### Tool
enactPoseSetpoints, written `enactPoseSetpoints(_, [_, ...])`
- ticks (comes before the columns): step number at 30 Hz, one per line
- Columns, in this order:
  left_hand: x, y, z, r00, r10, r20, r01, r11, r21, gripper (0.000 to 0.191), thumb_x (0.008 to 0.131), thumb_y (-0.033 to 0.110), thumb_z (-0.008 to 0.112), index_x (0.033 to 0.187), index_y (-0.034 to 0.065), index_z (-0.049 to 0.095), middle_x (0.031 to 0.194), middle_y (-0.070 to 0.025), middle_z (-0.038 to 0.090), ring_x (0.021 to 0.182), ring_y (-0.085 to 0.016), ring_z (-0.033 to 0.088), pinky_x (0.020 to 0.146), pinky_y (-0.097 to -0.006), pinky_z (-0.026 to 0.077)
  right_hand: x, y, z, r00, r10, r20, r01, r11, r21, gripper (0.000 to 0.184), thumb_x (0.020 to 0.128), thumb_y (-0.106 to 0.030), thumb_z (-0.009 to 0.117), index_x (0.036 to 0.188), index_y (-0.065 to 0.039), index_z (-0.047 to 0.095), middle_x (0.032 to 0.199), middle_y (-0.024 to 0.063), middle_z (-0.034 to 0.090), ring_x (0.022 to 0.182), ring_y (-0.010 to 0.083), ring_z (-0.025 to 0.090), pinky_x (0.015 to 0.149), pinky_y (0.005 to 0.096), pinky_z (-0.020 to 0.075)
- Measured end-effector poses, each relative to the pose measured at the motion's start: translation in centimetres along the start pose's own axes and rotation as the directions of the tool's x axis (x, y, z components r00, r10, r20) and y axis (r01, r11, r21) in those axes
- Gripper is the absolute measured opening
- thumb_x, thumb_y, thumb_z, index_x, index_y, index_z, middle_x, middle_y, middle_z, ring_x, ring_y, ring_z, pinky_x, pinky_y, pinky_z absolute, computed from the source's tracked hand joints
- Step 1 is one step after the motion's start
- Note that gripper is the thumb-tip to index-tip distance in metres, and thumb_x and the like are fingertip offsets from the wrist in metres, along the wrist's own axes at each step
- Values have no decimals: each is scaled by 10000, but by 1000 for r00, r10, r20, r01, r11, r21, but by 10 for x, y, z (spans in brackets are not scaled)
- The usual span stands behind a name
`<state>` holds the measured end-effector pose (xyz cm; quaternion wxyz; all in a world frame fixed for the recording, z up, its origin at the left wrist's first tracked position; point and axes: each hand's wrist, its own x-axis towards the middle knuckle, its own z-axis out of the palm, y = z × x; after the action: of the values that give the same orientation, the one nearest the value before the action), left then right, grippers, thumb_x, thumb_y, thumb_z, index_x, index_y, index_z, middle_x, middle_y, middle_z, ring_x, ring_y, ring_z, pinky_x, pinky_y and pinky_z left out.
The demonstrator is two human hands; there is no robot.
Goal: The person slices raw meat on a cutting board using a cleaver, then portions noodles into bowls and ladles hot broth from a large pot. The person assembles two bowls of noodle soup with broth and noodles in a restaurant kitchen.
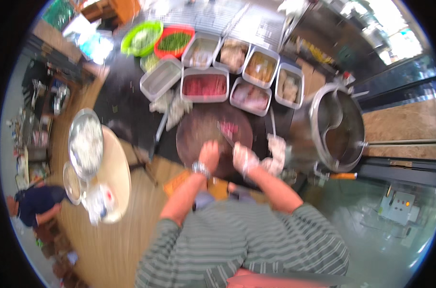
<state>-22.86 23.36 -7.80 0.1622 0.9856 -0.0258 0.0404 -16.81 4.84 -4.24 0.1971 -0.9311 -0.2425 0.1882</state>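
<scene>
A round chopping block (pixel 196 122) stands before me with a small heap of chopped red meat (pixel 228 129) on it. My right hand (pixel 245 158), in a clear plastic glove, grips a knife (pixel 226 135) whose blade reaches to the left edge of the meat. My left hand (pixel 209 154) rests on the near part of the block, its fingers bunched; blur hides whether anything is under them. Beyond the block are a plastic tub of red meat (pixel 205 100) and a tub of paler meat (pixel 250 110).
More tubs, a green basket (pixel 123 46) and a red basket (pixel 192 33) stand behind. Cloths (pixel 276 149) lie beside the block. A large divided steel pot (pixel 314 118) is at right. At left, a round table (pixel 119 180) bears a metal bowl (pixel 72 138); a person (pixel 41 201) is beyond.
</scene>
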Motion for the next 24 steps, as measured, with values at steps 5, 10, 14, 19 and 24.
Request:
enactPoseSetpoints(5, [20,3,-11,921,-327,209,387,730,-563,184,862,98,667,1007,12,593,833,-178,675,683,-362,630,698,-482,523,7,3,-25,985,47,167,-81,977,198,214,983,-164,466,1013,32,548,895,328,679,899,474,687,797,546,544])
enactPoseSetpoints(10, [19,16,-12,829,-380,410,559,571,-601,190,892,154,688,1015,12,662,840,-171,676,658,-337,652,707,-433,538,-1,8,-47,976,36,213,-75,981,179,222,996,-189,460,1044,4,560,927,297,699,936,480,682,812,551,539])
enactPoseSetpoints(14, [10,34,-26,924,-375,-71,338,891,-303,230,870,169,703,1057,36,694,1002,-174,658,921,-373,646,813,-452,538,-12,7,-45,983,-25,181,7,995,99,182,981,-166,468,1030,-11,551,915,264,709,905,448,702,772,537,560])
enactPoseSetpoints(19, [3,32,-17,955,-288,-69,235,880,-413,163,860,155,707,986,53,724,1044,-152,683,917,-368,670,788,-444,550,-19,-11,-33,993,-51,103,50,999,21,112,957,-127,487,994,-32,535,848,226,702,817,404,716,675,517,575])
enactPoseSetpoints(24, [5,35,-18,946,-325,11,312,896,-316,124,859,104,656,946,47,724,1035,-165,674,965,-374,654,822,-456,551,-37,-9,-29,986,-146,82,145,989,11,107,931,-88,496,1015,-36,538,798,215,690,749,401,717,630,501,585])
